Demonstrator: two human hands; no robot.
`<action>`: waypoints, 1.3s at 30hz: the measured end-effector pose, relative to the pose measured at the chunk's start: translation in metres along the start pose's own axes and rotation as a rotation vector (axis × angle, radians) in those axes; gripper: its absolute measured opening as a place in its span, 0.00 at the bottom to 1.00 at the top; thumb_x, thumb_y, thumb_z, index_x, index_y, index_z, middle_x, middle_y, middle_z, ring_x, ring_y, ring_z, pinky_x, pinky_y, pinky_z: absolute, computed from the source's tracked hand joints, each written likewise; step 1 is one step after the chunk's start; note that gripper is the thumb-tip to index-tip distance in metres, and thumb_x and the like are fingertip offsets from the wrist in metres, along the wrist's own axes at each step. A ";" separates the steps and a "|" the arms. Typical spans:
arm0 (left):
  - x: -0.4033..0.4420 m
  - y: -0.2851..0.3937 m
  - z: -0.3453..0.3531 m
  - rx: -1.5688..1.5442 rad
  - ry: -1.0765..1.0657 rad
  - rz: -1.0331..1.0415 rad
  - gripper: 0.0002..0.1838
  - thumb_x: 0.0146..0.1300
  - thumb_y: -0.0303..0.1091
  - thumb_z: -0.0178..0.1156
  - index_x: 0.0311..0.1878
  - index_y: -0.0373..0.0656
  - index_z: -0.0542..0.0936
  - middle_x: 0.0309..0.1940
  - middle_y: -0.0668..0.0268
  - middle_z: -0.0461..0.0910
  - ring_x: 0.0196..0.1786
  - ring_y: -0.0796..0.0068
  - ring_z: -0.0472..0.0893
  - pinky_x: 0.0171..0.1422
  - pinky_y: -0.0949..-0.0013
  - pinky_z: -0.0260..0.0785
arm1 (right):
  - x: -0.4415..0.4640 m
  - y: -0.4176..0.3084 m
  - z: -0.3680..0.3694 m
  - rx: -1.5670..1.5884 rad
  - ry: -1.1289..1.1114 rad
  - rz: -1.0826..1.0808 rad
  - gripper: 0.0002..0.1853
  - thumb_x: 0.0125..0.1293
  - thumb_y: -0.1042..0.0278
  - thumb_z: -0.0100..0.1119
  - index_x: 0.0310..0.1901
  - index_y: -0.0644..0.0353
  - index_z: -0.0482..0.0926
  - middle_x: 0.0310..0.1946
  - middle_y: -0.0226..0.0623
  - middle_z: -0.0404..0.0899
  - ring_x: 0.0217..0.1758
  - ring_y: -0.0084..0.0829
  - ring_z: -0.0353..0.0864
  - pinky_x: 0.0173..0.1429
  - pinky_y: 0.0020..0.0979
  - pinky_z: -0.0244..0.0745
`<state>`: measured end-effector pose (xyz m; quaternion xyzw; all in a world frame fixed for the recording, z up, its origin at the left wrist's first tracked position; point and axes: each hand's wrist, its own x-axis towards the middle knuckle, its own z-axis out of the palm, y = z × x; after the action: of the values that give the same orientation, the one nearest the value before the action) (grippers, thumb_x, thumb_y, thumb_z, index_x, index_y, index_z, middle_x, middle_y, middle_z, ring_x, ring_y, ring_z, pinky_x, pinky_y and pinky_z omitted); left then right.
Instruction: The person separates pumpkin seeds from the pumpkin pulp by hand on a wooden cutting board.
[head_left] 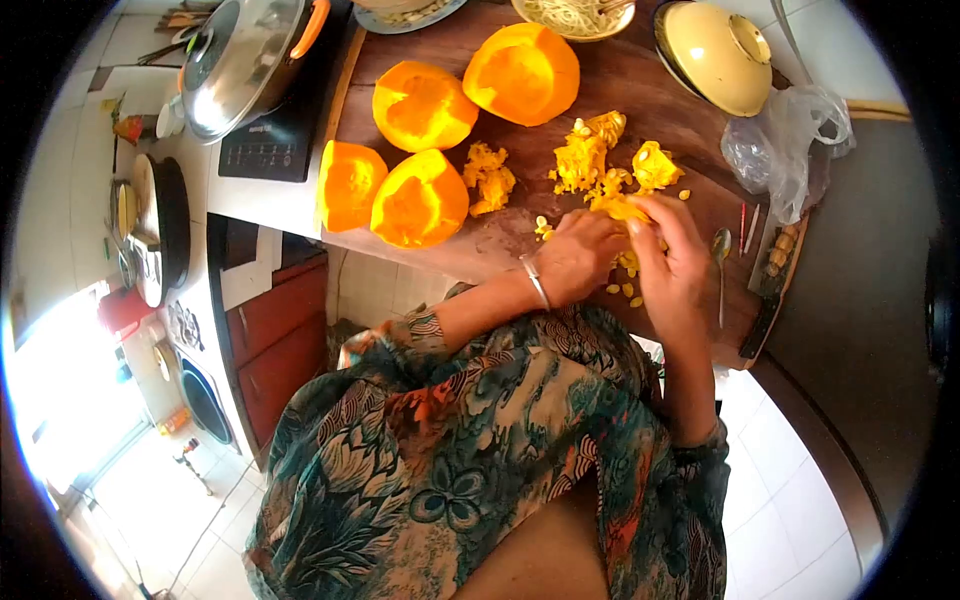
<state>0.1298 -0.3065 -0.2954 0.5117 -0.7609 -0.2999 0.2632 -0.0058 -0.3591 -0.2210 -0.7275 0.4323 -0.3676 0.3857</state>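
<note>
we go straight to the right hand (pixel 675 255), and there it is: thumb and fingertips pinched on a piece of pulp (pixel 620 207), just above the table (pixel 640 75), right of the middle. the pulp's long axis runs left to right, its left end a touch farther off; we can't pick out a front or a back.

in from the left comes the left hand (pixel 580 255), bracelet (pixel 537 283) at the wrist, fingers curled close beside the right, and we cannot tell whether they grip anything. loose seeds (pixel 628 290) lie on the near side, right under the hands, with a big clump (pixel 582 160) just beyond them.

writing? we have pale marks on the black hob (pixel 265 150) at far left, too small for us to read.

over to the left of the hands, four pieces of pumpkin (pixel 420 200), hollows showing, and a smaller clump just beside them. far side, we spot a bowl (pixel 575 32) of pale shreds; far right, a bag (pixel 790 140). and right of the right hand, a spoon (pixel 721 260), its long axis near to far, scoop at the far end.
</note>
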 end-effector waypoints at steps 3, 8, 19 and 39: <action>-0.008 -0.006 0.012 0.191 -0.116 0.119 0.21 0.55 0.35 0.53 0.54 0.44 0.75 0.54 0.58 0.72 0.63 0.61 0.66 0.65 0.61 0.58 | 0.020 -0.011 0.038 0.012 -0.053 -0.191 0.12 0.57 0.82 0.54 0.44 0.65 0.76 0.37 0.44 0.76 0.39 0.41 0.78 0.44 0.34 0.73; -0.034 -0.021 0.029 0.119 -0.025 0.186 0.19 0.53 0.32 0.53 0.50 0.40 0.76 0.51 0.56 0.73 0.58 0.61 0.70 0.63 0.58 0.61 | 0.031 0.009 0.108 -0.160 -0.290 -0.231 0.14 0.58 0.81 0.54 0.47 0.62 0.75 0.43 0.46 0.78 0.43 0.44 0.79 0.49 0.35 0.76; -0.055 -0.040 0.006 0.252 0.344 -0.256 0.22 0.50 0.19 0.52 0.52 0.36 0.72 0.45 0.53 0.71 0.46 0.53 0.72 0.51 0.59 0.69 | -0.036 0.045 0.000 -0.022 -0.059 0.232 0.08 0.65 0.75 0.52 0.44 0.65 0.76 0.37 0.40 0.79 0.40 0.30 0.80 0.45 0.27 0.73; 0.007 0.017 0.031 0.091 0.489 -0.256 0.15 0.48 0.22 0.55 0.41 0.42 0.76 0.36 0.57 0.71 0.41 0.53 0.74 0.43 0.58 0.70 | -0.061 0.095 -0.050 0.067 -0.225 0.160 0.10 0.62 0.78 0.50 0.45 0.64 0.74 0.35 0.44 0.77 0.37 0.39 0.79 0.42 0.33 0.74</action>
<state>0.0949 -0.3026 -0.3029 0.6720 -0.6167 -0.1640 0.3758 -0.1041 -0.3471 -0.2953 -0.7141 0.4306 -0.2659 0.4838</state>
